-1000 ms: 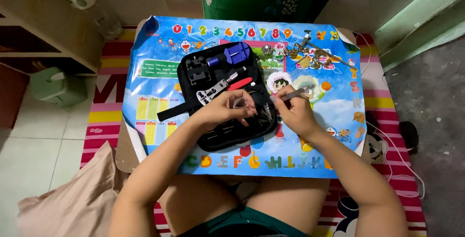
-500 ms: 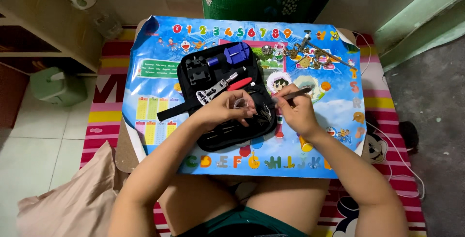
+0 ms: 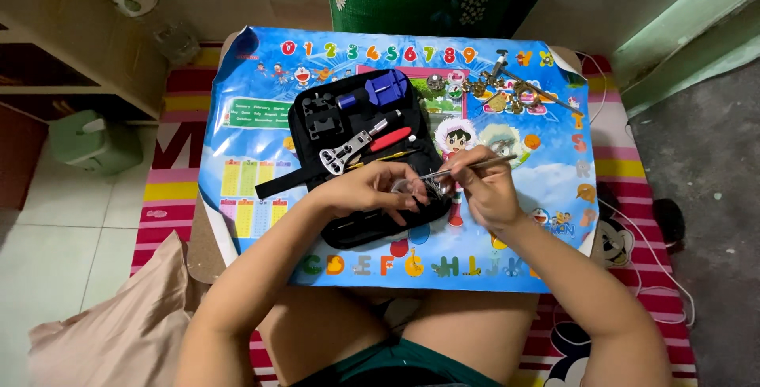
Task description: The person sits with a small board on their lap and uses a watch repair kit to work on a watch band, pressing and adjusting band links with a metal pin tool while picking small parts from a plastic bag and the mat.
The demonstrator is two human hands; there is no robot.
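Observation:
My left hand (image 3: 372, 191) rests on the lower half of an open black tool case (image 3: 360, 161) and pinches a small clear packet (image 3: 402, 187) with tiny parts, mostly hidden by the fingers. My right hand (image 3: 484, 189) holds thin metal tweezers (image 3: 467, 168), their tip pointing left at the packet between my hands. Inside the case lie a blue-and-black tool (image 3: 372, 92), a red-handled tool (image 3: 389, 138) and a silver wrench-like tool (image 3: 340, 154).
The case sits on a colourful cartoon mat (image 3: 253, 149) over a small low table. Several metal parts and a watch band (image 3: 507, 90) lie at the mat's far right. A green jug (image 3: 91, 143) stands on the floor at left, a beige cloth (image 3: 119, 331) by my knee.
My right hand has shifted slightly left and down, bringing the tweezers' tip closer to the packet in my left hand. The left hand has hardly moved.

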